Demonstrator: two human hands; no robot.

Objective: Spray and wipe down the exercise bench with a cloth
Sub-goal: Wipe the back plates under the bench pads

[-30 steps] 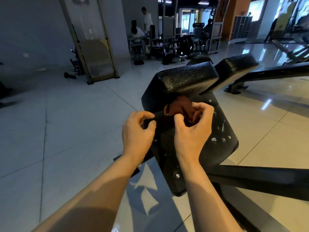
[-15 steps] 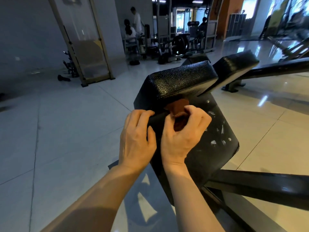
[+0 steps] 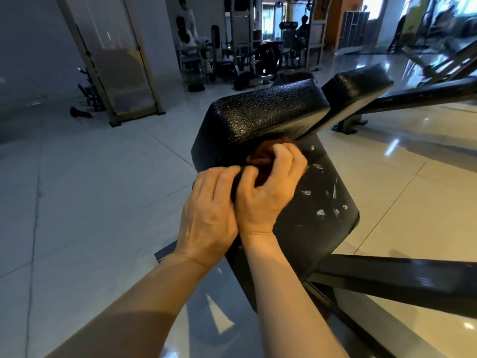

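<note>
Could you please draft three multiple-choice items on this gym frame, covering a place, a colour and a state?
1. Where is the cloth? A on the floor; B just below the padded cushion, against the bench's dark panel; C on a rack.
2. What colour is the cloth? A white; B blue; C reddish brown.
3. How is the right hand? A curled round the cloth; B flat and empty; C out of view.

Answers: B, it sits under the cushion's edge; C, rust-toned folds show; A, fingers wrap it beside the left hand.
</note>
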